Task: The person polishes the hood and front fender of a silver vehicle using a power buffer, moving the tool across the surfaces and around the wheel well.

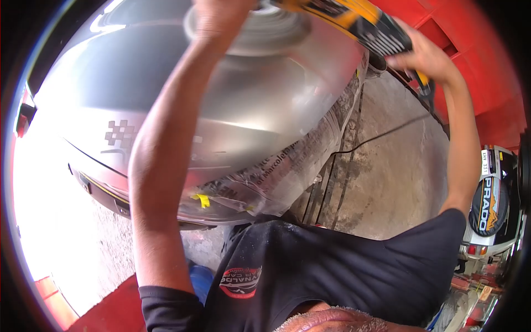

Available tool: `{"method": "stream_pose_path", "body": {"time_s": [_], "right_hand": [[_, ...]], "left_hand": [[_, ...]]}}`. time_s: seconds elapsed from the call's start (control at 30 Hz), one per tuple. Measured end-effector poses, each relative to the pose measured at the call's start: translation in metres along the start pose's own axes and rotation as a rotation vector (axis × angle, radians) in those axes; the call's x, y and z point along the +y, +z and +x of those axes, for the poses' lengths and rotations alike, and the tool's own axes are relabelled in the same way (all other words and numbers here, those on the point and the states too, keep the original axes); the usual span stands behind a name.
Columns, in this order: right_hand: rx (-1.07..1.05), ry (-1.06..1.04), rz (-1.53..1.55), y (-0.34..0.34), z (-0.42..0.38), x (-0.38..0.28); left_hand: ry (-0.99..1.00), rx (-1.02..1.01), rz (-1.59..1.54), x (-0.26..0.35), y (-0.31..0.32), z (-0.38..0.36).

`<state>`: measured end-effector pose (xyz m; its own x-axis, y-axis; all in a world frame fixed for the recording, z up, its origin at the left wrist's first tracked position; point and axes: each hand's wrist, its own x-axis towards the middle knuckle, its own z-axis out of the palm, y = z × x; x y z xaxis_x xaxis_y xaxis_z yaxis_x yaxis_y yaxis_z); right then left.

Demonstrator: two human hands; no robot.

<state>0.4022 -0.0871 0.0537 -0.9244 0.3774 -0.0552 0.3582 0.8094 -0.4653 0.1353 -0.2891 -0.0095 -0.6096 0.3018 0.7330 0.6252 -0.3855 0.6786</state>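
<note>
A yellow and black power polisher [337, 14] runs across the top of the view, its round pad [265, 30] blurred by spinning against the glossy silver-grey car panel [232, 105]. My right hand [423, 55] is wrapped round the polisher's rear body. Over the front end, beside the pad, my left hand [221, 14] is closed on the tool; the top edge cuts off its fingers. Printed masking sheet [287, 160] covers the area along the panel's right side. A bit of yellow tape [203, 200] sticks near the lower edge.
A dark cord [381, 130] trails over the concrete floor [404, 160] on the right. Red structure [487, 66] stands at upper right. Farther right is a vehicle with a PRADO spare-wheel cover [489, 206]. Something blue [200, 282] shows beside my left arm.
</note>
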Motion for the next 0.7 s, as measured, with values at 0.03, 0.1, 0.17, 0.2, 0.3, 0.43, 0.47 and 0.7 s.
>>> {"method": "stream_pose_path", "body": {"time_s": [0.03, 0.1, 0.17, 0.2, 0.3, 0.43, 0.47, 0.7], "right_hand": [[0.039, 0.042, 0.018, 0.003, -0.023, 0.023], [0.115, 0.020, 0.062, 0.011, -0.063, 0.055], [0.091, 0.150, 0.140, 0.012, -0.101, 0.070], [0.095, 0.166, 0.167, 0.014, -0.117, 0.089], [0.188, 0.224, 0.244, 0.020, -0.159, 0.113], [0.220, 0.350, 0.338, 0.020, -0.179, 0.123], [0.228, 0.383, 0.330, 0.020, -0.182, 0.126], [0.217, 0.277, 0.297, -0.019, -0.119, 0.128]], "left_hand": [[-0.233, -0.036, -0.127, 0.028, 0.019, -0.017], [-0.123, -0.084, -0.127, 0.011, 0.060, -0.035], [-0.080, -0.095, -0.182, 0.017, 0.095, -0.054], [-0.089, -0.150, -0.177, 0.019, 0.108, -0.060], [-0.155, -0.225, -0.225, 0.019, 0.155, -0.077], [-0.236, -0.310, -0.244, 0.017, 0.193, -0.089], [-0.221, -0.313, -0.236, 0.014, 0.199, -0.089], [-0.142, -0.174, -0.282, -0.025, 0.205, -0.034]]}}
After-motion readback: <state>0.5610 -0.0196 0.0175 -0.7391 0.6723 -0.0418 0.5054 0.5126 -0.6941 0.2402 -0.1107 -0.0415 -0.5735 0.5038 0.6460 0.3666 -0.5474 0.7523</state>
